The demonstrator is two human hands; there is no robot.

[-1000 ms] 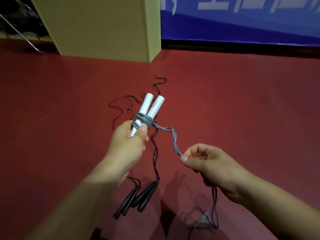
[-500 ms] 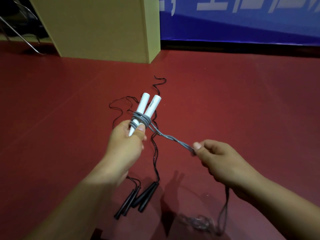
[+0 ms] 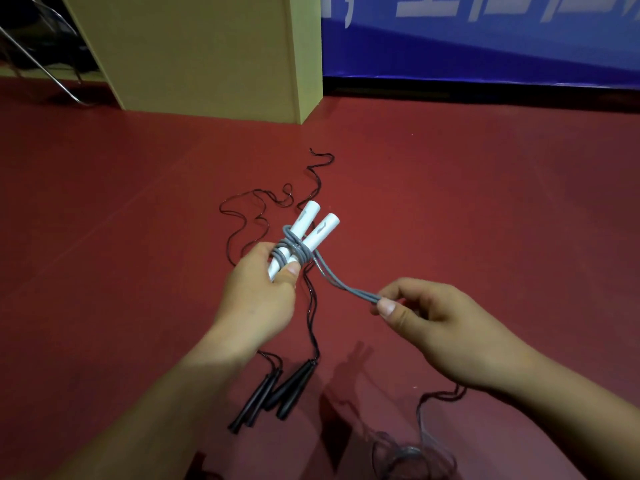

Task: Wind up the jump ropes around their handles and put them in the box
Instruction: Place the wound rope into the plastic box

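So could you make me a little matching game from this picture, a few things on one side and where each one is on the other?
Things:
1. white handles
2. grey rope
3. black handles
4. wooden cabinet

Places:
A. lying on the red floor, below the left arm
B. standing on the floor at the back
C. held together in the left hand
D. pinched in the right hand, stretched to the coils

Pairs: 1-C, 2-D, 3-A, 4-B
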